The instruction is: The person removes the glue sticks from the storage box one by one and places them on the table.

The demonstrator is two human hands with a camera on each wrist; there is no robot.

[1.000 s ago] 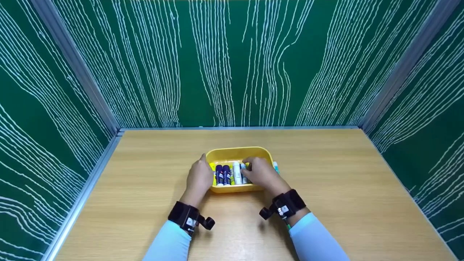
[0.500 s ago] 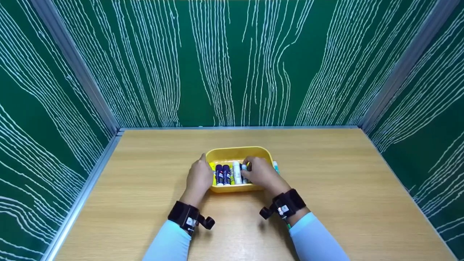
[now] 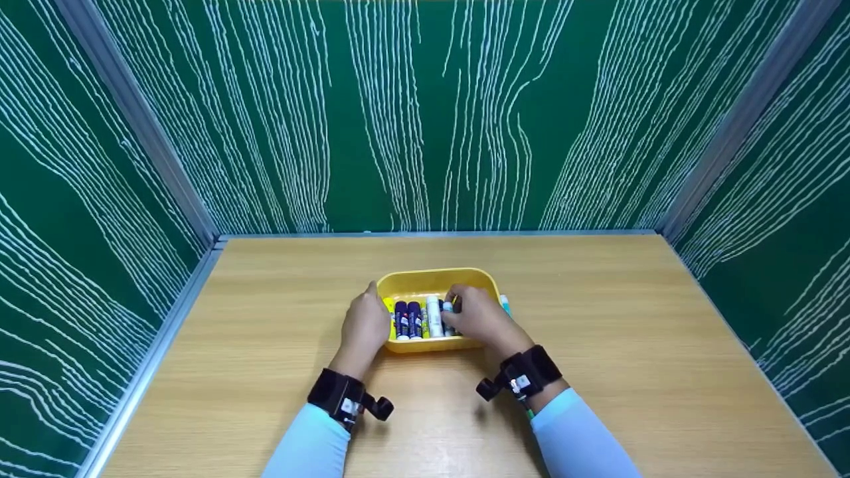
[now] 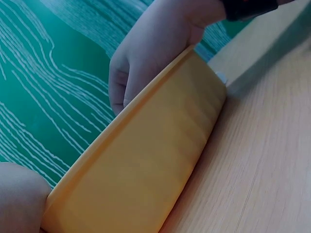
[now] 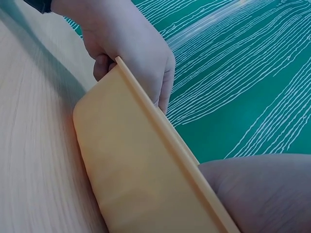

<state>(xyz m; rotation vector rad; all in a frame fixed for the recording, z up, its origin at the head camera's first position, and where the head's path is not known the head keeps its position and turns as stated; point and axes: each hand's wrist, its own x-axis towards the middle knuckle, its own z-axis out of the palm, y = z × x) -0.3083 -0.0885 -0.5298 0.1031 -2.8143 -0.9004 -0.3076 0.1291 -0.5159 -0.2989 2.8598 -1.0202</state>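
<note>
A yellow plastic bin point(image 3: 435, 282) holds a row of glue-stick-like tubes. Two have dark purple caps point(image 3: 408, 320), and beside them stands a white tube point(image 3: 434, 317). My left hand point(image 3: 366, 320) grips the bin's left side, its thumb inside and its fingers hidden; the left wrist view shows the bin's front wall point(image 4: 141, 160) close up. Reaching over the right end, my right hand point(image 3: 478, 315) has curled fingers and pinches a light blue-capped tube point(image 3: 447, 308) inside the bin. Much of that tube is hidden by the hand.
A white and teal tube point(image 3: 505, 304) lies just outside the bin's right side. The bin sits on a wooden table point(image 3: 597, 318). Green panels point(image 3: 438, 133) with wavy white lines enclose the back and both sides.
The fingers of my right hand shift very slightly around the light blue-capped tube. My left hand and the bin stay in place.
</note>
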